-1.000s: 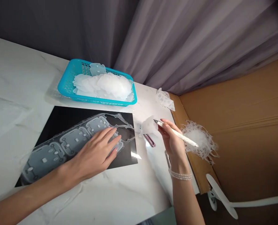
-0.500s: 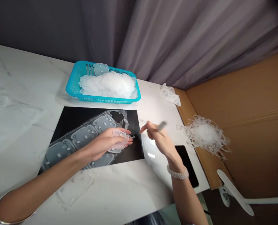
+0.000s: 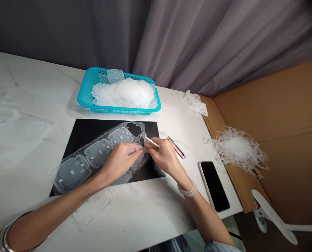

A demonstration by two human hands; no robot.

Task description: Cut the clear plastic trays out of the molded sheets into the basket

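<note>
My left hand (image 3: 121, 157) is closed, pinching a clear, soft, thin plastic piece (image 3: 135, 150) between thumb and fingers. Close against it, my right hand (image 3: 165, 155) grips a slim pale stick-like tool (image 3: 152, 141); its tip points up and left, at the piece's edge. The tool's exact kind is unclear. Beneath both hands lies a clear moulded sheet (image 3: 95, 154) of joined, rounded panels with small holes, and a gap shows at its upper end. The sheet rests on a black mat (image 3: 85, 127).
A turquoise basket (image 3: 85, 92) heaped with translucent pieces stands behind the mat. Pink-handled snips (image 3: 177, 148) and a phone (image 3: 214, 185) lie to the right. Stringy clear scraps (image 3: 236, 148) sit in a cardboard box (image 3: 284, 140). Clear sheets (image 3: 16, 136) lie at left.
My right hand has moved left from beside the mat to meet my left hand, bringing the stick-like tool to the plastic piece. My left hand has turned over, its fingers closing in.
</note>
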